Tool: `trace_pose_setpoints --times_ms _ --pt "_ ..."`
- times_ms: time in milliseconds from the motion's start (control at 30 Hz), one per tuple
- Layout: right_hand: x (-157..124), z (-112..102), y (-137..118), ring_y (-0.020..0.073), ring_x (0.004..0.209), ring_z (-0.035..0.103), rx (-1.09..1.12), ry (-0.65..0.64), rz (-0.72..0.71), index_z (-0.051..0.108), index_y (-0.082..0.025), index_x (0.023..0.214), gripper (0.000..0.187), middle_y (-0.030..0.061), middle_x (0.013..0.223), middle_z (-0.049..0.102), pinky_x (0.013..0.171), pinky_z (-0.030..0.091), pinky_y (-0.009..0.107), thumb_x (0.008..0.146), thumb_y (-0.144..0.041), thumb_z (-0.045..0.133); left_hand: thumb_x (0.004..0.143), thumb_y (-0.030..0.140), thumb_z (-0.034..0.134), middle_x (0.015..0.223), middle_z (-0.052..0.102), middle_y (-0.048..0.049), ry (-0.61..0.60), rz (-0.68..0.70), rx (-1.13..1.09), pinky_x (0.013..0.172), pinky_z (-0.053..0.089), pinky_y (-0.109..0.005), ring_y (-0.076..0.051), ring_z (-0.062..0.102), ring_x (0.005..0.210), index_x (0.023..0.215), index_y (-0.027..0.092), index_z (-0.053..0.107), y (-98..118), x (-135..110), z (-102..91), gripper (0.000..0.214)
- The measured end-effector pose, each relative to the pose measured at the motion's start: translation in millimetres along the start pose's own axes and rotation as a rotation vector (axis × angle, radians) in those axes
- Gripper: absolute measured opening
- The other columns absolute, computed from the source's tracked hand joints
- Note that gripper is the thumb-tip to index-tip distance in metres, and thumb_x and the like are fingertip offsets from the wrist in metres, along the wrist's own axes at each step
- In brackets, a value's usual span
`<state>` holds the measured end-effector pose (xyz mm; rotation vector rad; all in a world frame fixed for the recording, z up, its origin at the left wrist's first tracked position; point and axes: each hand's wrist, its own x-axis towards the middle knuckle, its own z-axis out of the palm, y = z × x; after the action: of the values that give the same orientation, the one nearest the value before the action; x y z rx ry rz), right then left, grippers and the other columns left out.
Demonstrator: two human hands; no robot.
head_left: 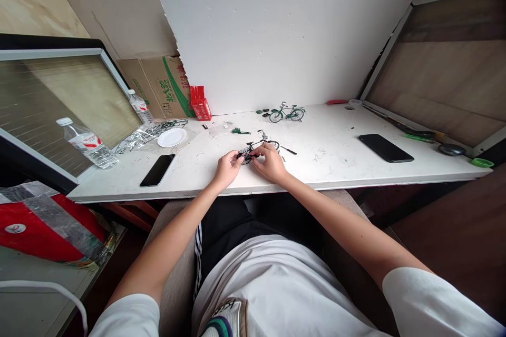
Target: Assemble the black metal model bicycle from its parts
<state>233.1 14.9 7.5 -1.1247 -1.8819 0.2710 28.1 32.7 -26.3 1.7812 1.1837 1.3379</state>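
Note:
A small black model bicycle stands on the white table, near its front edge. My left hand pinches the bicycle's rear wheel end from the left, fingers closed on it. My right hand curls over the frame from the right, fingertips gripping the middle of the model. A finished green model bicycle stands farther back by the white foam board. Small loose green and black parts lie between the two bicycles.
A black phone lies left of my hands, another black phone at right. A white lid, plastic wrap, two water bottles and a red box sit at the left. Green tools and a tape ring lie far right.

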Motion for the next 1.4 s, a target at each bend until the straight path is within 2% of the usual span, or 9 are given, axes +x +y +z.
trace_pose_setpoints --times_ms 167,467,600,700,800,1000,1167,1400 --pt "-0.2 0.9 1.4 0.028 0.103 0.061 0.002 -0.008 0.005 0.075 -0.023 0.1 0.013 0.0088 0.103 0.067 0.079 0.05 0.038 0.091 -0.02 0.066 0.087 0.052 0.075 0.109 0.076 -0.0144 -0.001 -0.035 -0.029 0.071 0.06 -0.03 -0.023 0.073 0.093 0.104 0.016 0.069 4.1 0.5 0.4 0.04" --pt "-0.5 0.6 0.1 0.0268 0.099 0.062 0.007 0.027 0.005 0.072 -0.024 0.101 0.013 0.0082 0.1 0.069 0.075 0.048 0.036 0.089 -0.022 0.068 0.09 0.062 0.07 0.103 0.076 -0.0119 -0.022 -0.081 -0.106 0.069 0.064 -0.03 -0.022 0.074 0.092 0.102 0.017 0.067 11.3 -2.5 0.6 0.047" --pt "0.6 -2.3 -3.8 0.0221 0.086 0.061 0.052 0.017 -0.062 0.071 -0.022 0.099 0.009 0.0053 0.089 0.068 0.075 0.046 0.034 0.091 -0.024 0.066 0.09 0.061 0.07 0.1 0.074 -0.0105 -0.02 -0.062 -0.102 0.07 0.065 -0.03 -0.022 0.073 0.09 0.101 0.016 0.068 11.2 -2.3 0.0 0.046" --pt "1.5 -3.3 -5.0 0.0176 0.072 0.058 0.113 -0.089 -0.095 0.074 -0.021 0.107 0.017 0.0016 0.079 0.066 0.07 0.044 0.031 0.095 -0.028 0.064 0.094 0.061 0.066 0.098 0.073 -0.0094 -0.042 -0.04 -0.076 0.072 0.066 -0.031 -0.022 0.071 0.092 0.1 0.017 0.071 12.8 -2.6 -1.3 0.045" --pt "2.4 -3.4 -5.0 0.016 0.067 0.056 0.122 -0.157 -0.093 0.077 -0.022 0.108 0.021 0.0004 0.074 0.066 0.066 0.041 0.03 0.097 -0.034 0.064 0.097 0.058 0.062 0.096 0.073 -0.0089 -0.054 -0.014 -0.043 0.073 0.065 -0.031 -0.021 0.071 0.09 0.099 0.017 0.073 15.0 -3.7 -2.2 0.042" --pt "2.6 -2.6 -2.5 0.0153 0.064 0.055 0.136 -0.152 -0.08 0.079 -0.021 0.099 0.023 0.0005 0.071 0.068 0.065 0.04 0.029 0.097 -0.041 0.067 0.096 0.052 0.064 0.093 0.074 -0.0079 -0.042 0.045 0.01 0.073 0.062 -0.029 -0.02 0.07 0.084 0.091 0.017 0.074 23.5 -7.0 -2.1 0.037" --pt "0.7 -1.0 -2.1 0.0148 0.062 0.055 0.093 -0.138 -0.101 0.078 -0.022 0.092 0.024 0.0001 0.067 0.065 0.063 0.039 0.029 0.098 -0.042 0.066 0.099 0.047 0.06 0.082 0.07 -0.0063 -0.074 0.115 0.093 0.071 0.058 -0.027 -0.02 0.068 0.082 0.082 0.017 0.072 34.9 -9.5 -2.4 0.036" --pt "-0.3 -2.4 -6.6 0.0142 0.061 0.056 0.103 -0.131 -0.066 0.075 -0.021 0.092 0.015 -0.0006 0.069 0.067 0.062 0.039 0.028 0.094 -0.034 0.066 0.099 0.046 0.062 0.101 0.078 -0.0105 -0.036 0.08 0.053 0.077 0.062 -0.031 -0.023 0.073 0.092 0.099 0.017 0.076 26.3 -8.1 -0.3 0.032"
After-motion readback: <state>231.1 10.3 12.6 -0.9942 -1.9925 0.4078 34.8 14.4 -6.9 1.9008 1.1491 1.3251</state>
